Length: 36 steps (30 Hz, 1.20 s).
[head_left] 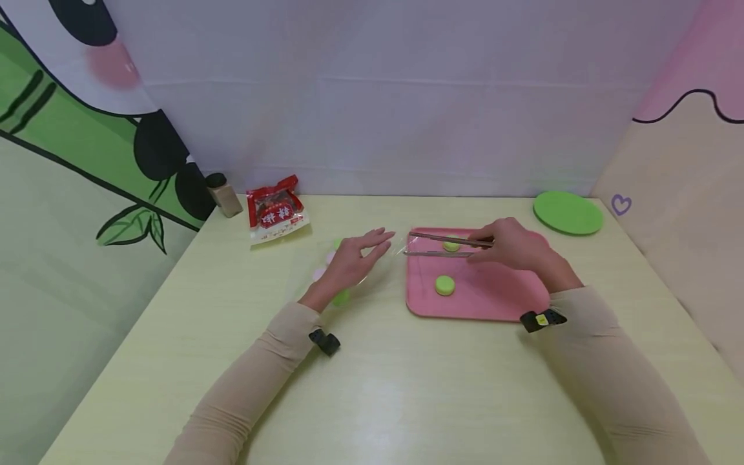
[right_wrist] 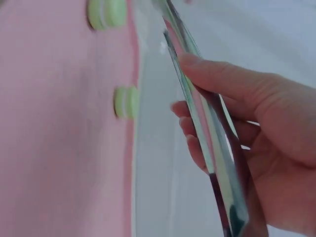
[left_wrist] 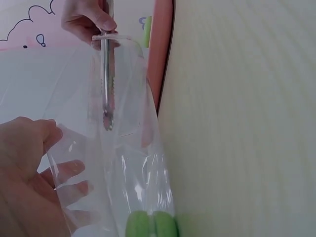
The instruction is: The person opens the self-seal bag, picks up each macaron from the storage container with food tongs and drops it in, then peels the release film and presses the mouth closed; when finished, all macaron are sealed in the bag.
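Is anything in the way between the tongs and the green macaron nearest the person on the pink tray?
Nothing visible: in the head view, only bare pink tray shows between the metal tongs in the right hand and that green macaron.

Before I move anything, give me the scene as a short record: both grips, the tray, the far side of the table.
Left grip: holds the clear bag
Right grip: holds the metal tongs
Tong tips: near the bag's mouth; whether inside, unclear
Pink tray: two green macarons, apart from each other
By left grip: green and lilac pieces; whether bagged, unclear
Table, far side, left to right: dark-capped bottle, red packet, green disc
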Each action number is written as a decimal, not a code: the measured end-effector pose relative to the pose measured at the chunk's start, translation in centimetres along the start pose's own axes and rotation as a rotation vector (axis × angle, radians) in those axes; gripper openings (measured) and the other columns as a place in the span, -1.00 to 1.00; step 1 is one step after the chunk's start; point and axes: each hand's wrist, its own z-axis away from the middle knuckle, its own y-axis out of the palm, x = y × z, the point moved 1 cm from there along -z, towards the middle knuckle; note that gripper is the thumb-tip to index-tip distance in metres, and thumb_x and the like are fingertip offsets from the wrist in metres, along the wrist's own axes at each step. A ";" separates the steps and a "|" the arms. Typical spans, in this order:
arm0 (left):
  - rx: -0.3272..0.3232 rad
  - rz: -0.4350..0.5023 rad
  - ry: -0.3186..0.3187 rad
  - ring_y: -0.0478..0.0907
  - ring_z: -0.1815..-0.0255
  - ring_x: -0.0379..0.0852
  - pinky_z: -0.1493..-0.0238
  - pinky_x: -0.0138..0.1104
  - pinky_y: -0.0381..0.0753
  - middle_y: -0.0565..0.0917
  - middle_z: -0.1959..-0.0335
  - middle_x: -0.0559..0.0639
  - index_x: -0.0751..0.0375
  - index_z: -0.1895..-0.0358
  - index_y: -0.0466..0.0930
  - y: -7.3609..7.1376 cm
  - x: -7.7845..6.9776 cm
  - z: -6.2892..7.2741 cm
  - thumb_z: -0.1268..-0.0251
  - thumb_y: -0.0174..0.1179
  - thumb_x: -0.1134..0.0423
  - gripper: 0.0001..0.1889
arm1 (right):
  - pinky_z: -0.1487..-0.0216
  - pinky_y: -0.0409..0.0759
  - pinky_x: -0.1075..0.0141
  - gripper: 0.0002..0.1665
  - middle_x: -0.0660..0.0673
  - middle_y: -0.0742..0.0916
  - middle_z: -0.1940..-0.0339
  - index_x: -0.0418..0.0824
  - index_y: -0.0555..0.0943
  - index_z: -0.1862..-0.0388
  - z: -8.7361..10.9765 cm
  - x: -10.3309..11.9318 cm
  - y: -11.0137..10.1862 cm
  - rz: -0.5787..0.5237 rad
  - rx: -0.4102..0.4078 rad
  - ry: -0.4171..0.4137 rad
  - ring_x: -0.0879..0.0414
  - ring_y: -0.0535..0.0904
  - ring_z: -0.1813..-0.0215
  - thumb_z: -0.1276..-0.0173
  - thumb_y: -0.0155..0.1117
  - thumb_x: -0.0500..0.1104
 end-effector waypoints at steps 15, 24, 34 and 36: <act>-0.010 -0.007 0.018 0.30 -0.48 0.01 -0.42 -0.11 0.30 0.48 -0.39 0.03 0.02 -0.33 0.57 0.1 0.4 -0.3 -0.53 0.11 0.02 -0.59 | 0.17 0.53 0.42 -0.30 -0.24 0.76 -0.01 -0.40 0.63 -0.19 3.8 -7.2 -2.7 -0.068 -0.047 0.117 -0.08 0.65 -0.08 -0.19 0.56 0.00; -0.013 -0.013 0.000 0.30 -0.48 -0.04 -0.42 -0.13 0.30 0.49 -0.38 0.01 0.00 -0.33 0.57 0.1 0.5 0.0 -0.53 0.11 0.03 -0.60 | 0.08 0.57 0.25 -0.47 -0.15 0.79 0.12 -0.35 0.70 -0.07 3.3 -8.8 -1.4 -0.003 -0.055 0.096 -0.02 0.62 0.07 -0.20 0.57 -0.08; -0.026 -0.019 -0.021 0.29 -0.48 -0.11 -0.43 -0.14 0.28 0.47 -0.39 -0.01 -0.04 -0.32 0.58 -0.4 0.3 -0.1 -0.53 0.12 0.02 -0.60 | 0.15 0.51 0.28 -0.51 -0.17 0.74 0.15 -0.35 0.72 -0.03 2.6 -9.4 -0.3 -0.008 -0.100 0.075 -0.01 0.51 0.14 -0.15 0.59 -0.16; -0.026 -0.017 -0.021 0.29 -0.48 -0.10 -0.43 -0.14 0.29 0.47 -0.39 0.00 -0.03 -0.32 0.58 -0.4 0.3 -0.1 -0.53 0.12 0.02 -0.60 | 0.13 0.51 0.24 -0.53 -0.16 0.73 0.16 -0.36 0.72 -0.02 2.6 -9.6 0.0 0.000 -0.087 0.061 0.00 0.50 0.15 -0.15 0.59 -0.19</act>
